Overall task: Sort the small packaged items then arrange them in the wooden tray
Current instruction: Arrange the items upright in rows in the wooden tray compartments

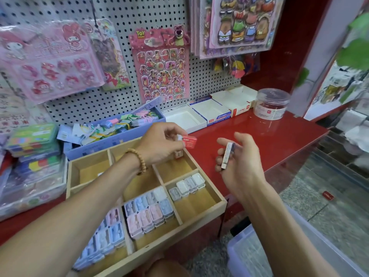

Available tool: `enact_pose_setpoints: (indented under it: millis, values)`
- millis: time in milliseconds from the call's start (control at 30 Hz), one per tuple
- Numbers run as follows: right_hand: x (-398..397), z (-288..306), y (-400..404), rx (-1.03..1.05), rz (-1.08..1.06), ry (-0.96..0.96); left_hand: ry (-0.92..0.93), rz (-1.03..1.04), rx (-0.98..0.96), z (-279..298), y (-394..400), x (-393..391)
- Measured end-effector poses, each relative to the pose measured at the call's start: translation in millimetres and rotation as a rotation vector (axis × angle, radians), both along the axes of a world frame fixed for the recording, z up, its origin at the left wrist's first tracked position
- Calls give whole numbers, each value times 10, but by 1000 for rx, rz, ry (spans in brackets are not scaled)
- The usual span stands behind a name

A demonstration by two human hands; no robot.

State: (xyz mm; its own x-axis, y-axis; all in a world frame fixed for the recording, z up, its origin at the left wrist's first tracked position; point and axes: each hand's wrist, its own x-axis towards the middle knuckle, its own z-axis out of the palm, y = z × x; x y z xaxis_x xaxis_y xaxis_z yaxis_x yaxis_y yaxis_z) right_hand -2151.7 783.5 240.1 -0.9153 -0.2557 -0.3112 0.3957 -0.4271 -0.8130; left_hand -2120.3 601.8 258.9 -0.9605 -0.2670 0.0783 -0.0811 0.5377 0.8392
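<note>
A wooden tray (pixel 201 219) with several compartments lies on the red counter, its front edge overhanging. Small pastel tins (pixel 148 211) fill the near compartments, and a short row of white tins (pixel 187 185) stands in the right one. My left hand (pixel 159 144) pinches a small red packet (pixel 188 141) above the tray's far right compartment; another small item shows just under the hand. To the right of the tray, my right hand (pixel 236 163) holds a thin white and dark packet (pixel 227 155) upright.
Empty white cardboard boxes (pixel 207 111) line the back of the red counter (pixel 269 134), with a clear plastic jar (pixel 272 103) at the right. A blue box of tags (pixel 111 128) sits behind the tray. Sticker sheets hang on the pegboard. A red packet (pixel 328 195) lies on the floor.
</note>
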Motion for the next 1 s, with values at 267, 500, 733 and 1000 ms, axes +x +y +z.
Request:
enact_pose_setpoints:
  millis: [267, 500, 733, 1000]
  values:
    - [-24, -206, 247, 158, 8, 51, -102, 47, -552, -411, -84, -238]
    - [-65, -331, 403, 146, -26, 60, -67, -23, -758, -477, -112, -246]
    - [-1, -345, 375, 147, 37, 68, 13, 68, -731, -543, -6, -246]
    - [112, -252, 337, 197, 60, 119, -4, 149, -707, -268, 62, -126]
